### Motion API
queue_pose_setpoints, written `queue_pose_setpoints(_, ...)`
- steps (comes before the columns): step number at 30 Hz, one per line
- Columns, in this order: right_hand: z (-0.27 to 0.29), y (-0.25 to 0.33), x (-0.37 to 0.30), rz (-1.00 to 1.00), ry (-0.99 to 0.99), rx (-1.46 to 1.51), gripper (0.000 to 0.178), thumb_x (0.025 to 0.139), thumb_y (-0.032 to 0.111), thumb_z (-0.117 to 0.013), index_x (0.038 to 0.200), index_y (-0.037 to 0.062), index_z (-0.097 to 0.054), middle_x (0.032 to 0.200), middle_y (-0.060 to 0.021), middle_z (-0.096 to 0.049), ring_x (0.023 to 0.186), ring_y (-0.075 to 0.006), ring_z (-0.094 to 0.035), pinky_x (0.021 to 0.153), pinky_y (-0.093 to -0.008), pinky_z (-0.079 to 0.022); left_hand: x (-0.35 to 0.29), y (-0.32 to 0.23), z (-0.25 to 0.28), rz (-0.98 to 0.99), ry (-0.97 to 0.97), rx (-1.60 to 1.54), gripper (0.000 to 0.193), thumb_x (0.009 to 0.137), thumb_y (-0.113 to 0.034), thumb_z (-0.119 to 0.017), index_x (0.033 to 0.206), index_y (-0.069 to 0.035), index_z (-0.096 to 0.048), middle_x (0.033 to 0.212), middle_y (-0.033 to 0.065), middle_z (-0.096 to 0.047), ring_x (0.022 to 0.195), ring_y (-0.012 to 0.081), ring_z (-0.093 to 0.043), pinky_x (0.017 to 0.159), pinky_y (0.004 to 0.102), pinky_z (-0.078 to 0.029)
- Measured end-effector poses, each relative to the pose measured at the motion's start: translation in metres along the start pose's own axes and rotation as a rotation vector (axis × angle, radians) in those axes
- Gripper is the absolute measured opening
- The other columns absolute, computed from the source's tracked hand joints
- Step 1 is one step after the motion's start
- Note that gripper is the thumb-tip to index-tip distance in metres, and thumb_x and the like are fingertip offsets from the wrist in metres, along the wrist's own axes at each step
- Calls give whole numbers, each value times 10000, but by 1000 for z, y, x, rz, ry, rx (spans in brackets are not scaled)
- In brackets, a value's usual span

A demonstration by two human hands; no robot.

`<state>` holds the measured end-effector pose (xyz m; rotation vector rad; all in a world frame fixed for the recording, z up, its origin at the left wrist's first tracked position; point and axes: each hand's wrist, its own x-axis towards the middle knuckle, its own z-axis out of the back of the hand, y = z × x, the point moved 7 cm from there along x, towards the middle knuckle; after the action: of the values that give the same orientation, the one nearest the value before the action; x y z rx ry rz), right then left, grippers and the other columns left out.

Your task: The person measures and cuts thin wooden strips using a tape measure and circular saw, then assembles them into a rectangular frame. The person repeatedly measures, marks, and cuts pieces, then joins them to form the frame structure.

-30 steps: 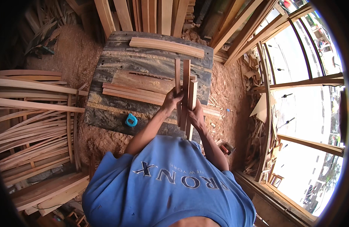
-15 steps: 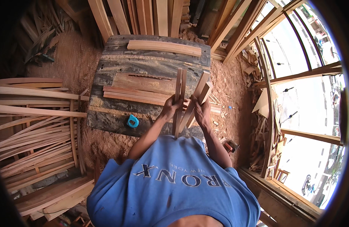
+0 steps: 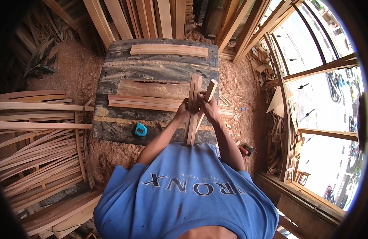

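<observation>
My left hand [image 3: 185, 112] is wrapped round a bundle of narrow wooden strips [image 3: 195, 87] held lengthwise in front of my chest. My right hand [image 3: 209, 110] is closed on another wooden strip [image 3: 210, 90], which slants across beside the bundle. Both hands are close together, and the fingers between them are partly hidden. Under them lies a worn dark workbench [image 3: 112, 131]. Beyond my left forearm, a row of reddish wooden strips [image 3: 146, 102] lies across it, next to a flat brown board [image 3: 152, 91]. A blue tape measure [image 3: 140, 129] sits near the bench's front edge.
Pale strips [image 3: 168, 50] lie along the bench's far edge. Long planks [image 3: 142, 20] lean behind it. A rack of thin slats [image 3: 40, 151] stands at the left. Sawdust [image 3: 240, 89] covers the floor, with offcuts [image 3: 277, 135] piled along the right-hand opening.
My hands have come closer together. A strip that was apart at the right has joined the bundle in my left hand; my right hand keeps a slanted one.
</observation>
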<state>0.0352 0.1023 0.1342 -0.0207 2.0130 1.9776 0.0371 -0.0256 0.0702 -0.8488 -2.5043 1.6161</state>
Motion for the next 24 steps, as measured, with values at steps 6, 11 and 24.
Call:
queue_pose_setpoints(6,43,9,22,-47,-255,-367,454,948,503,-604,960,53,-551,611,8,-464,449,-94,-456,369,-262,-349,3,-4,8,-6,-179,298,490,746,-60,-813,1169,-44,-566,1026,48,-661,929,141,-626,829,290,-512)
queue_pose_setpoints(11,44,-31,22,-347,-188,-105,603,940,646,-504,975,48,-575,684,6,-515,604,-94,-498,540,-267,-429,12,4,-1,73,-7,179,454,792,-38,-764,1200,-57,-564,1063,31,-667,932,144,-636,846,309,-524)
queue_pose_setpoints(24,10,-20,-8,-50,-21,117,336,1000,386,-576,1064,56,-573,804,38,-532,718,-54,-470,618,-224,-398,3,-4,-19,-41,3,228,421,870,-58,-658,1274,-31,-542,1176,58,-639,1082,161,-602,946,298,-480)
